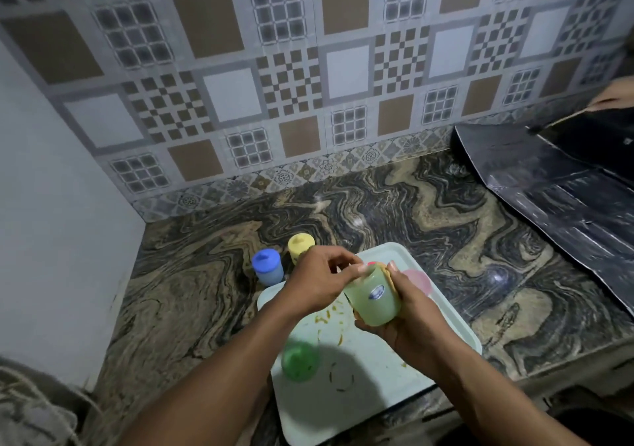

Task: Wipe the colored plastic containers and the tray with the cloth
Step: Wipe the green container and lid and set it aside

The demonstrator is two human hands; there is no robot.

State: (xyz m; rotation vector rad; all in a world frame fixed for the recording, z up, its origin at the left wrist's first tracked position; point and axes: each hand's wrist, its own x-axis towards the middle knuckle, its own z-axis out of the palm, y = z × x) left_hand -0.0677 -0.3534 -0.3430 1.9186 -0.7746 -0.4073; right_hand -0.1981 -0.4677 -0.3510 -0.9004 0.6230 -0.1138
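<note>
Gripping green container point(375, 303) round its body in right hand point(411, 322), long axis tilted far-left, top end pinched by left hand point(317, 282), above tray point(377, 377).

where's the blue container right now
Head view, left of centre: the blue container stands on the marble counter just off the far-left corner of the tray, beside the yellow container.
</note>
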